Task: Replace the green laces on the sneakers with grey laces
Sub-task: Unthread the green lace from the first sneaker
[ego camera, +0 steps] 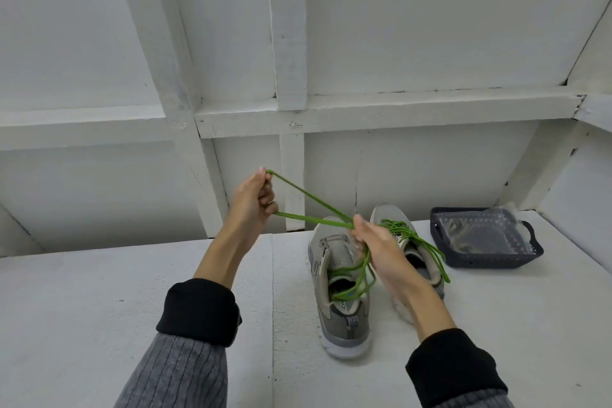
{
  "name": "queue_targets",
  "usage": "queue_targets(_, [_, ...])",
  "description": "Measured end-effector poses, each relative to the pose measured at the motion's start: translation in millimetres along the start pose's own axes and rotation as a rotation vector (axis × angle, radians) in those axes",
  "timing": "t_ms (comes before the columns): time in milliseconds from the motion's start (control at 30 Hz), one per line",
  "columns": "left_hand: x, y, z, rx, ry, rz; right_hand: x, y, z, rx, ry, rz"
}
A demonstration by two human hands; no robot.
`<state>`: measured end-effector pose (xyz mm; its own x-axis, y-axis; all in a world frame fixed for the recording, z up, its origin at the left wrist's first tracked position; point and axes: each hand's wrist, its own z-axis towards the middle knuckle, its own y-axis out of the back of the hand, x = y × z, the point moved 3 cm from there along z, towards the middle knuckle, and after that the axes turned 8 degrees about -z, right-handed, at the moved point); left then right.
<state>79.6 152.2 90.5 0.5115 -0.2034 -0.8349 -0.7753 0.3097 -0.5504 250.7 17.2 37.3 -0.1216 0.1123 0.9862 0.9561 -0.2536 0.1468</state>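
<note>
Green round cord lace [311,205], already pulled free of the near grey mesh sneaker [341,295], is being folded into loops up in the air, probably so it bundles neat and doesn't tangle. One folded end is pinched by the left hand [255,199]; the gathered strands are gripped by the right hand [377,248] just above the shoe. The far grey sneaker [390,219] looks still laced green. Grey laces can't be made out, maybe bagged in the dark blue plastic basket [530,260].
</note>
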Motion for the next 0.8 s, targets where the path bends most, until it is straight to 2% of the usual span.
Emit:
queue_targets(100, [13,17,2,-0.127,0.032,-0.074,3,17,4,-0.182,0.018,0.124])
queue_targets(167, [31,22,-1,-0.181,0.094,-0.058,4,21,8,-0.263,0.076,0.310])
queue_targets(233, [53,26,-6,-0.215,0.158,0.040,8,22,10,-0.324,0.132,0.551])
queue_targets(300, [71,25,-12,-0.185,0.191,0.238,11,25,10,-0.376,0.157,0.630])
queue_targets(367, [83,21,-19,-0.078,0.141,0.530,12,31,9,-0.421,0.183,0.613])
queue_targets(433, [88,9,-27,0.039,-0.013,0.726,17,37,5,-0.458,0.179,0.651])
queue_targets(500, [87,-11,-36,0.169,-0.140,0.752,22,40,2,-0.464,0.182,0.738])
queue_targets(533, [86,-24,-40,0.265,-0.147,0.739,24,41,0,-0.475,0.190,0.740])
queue_targets(600, [91,-50,-46,0.482,-0.030,0.702,27,41,-5,-0.476,0.205,0.712])
queue_targets(700, [108,-75,-53,0.728,0.278,0.667,30,42,-12,-0.458,0.172,0.760])
queue_targets(800, [118,-84,-60,0.917,0.354,0.655,28,50,-16,-0.481,0.184,0.804])
